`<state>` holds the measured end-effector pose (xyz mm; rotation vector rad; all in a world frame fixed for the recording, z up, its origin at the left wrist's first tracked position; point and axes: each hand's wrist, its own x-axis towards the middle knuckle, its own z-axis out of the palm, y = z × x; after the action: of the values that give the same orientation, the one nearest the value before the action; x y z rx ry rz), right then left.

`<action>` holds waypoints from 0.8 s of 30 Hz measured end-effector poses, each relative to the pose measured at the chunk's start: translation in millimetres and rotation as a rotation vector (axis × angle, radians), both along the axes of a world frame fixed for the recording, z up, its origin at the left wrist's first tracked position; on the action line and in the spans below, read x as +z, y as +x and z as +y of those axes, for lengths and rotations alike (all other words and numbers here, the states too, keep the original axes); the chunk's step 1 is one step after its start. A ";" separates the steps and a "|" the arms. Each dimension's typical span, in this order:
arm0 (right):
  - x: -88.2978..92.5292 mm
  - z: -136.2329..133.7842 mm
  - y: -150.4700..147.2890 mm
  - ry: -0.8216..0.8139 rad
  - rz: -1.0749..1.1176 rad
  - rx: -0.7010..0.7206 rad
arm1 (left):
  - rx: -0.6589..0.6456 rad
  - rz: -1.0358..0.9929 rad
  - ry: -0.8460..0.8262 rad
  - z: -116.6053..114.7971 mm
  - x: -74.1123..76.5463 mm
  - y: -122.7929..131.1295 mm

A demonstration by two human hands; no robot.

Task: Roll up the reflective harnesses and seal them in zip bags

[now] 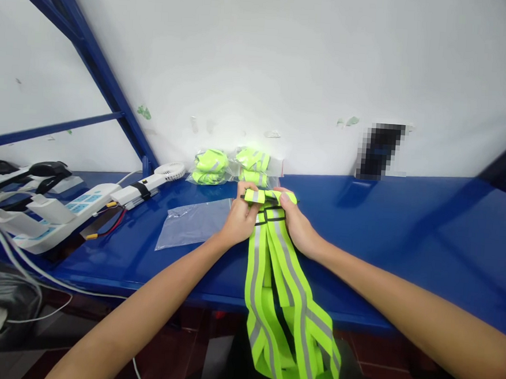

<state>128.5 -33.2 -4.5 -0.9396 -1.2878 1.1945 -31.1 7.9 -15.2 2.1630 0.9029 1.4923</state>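
Observation:
A neon yellow-green strap harness (304, 297) with grey reflective stripes and black buckles hangs over the front edge of the blue table. My left hand (241, 216) pinches its top end at the left side. At the right side of the same folded end, my right hand (296, 222) is closed on the strap. Both hands are above the table. A flat clear plastic bag (194, 223) lies left of my left hand. Behind the hands, two clear bags (210, 166) (254, 165) with folded neon straps rest against the wall.
On the left of the blue table (388, 239) are a white power strip (76, 209) with plugs and cables, and a white handheld fan (170, 172). A blurred dark phone (379, 152) leans on the wall. Blue frame bars rise at both sides.

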 end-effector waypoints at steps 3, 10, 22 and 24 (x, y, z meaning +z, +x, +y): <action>3.2 -1.8 0.9 0.016 -0.065 -0.054 | -0.054 -0.028 -0.074 -3.8 3.3 0.8; 13.4 -5.3 2.3 0.007 0.011 -0.055 | -0.345 -0.251 -0.373 -6.9 5.8 -1.2; 21.5 8.5 14.5 -0.153 0.219 0.056 | -0.323 -0.419 -0.591 3.2 14.5 -1.1; 18.6 10.3 17.2 -0.069 0.133 0.063 | -0.317 -0.377 -0.555 6.8 13.7 -4.6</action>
<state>145.8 -22.9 14.0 -0.8593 -1.1835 1.3356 -35.7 14.7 -1.4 1.4812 0.6949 1.2454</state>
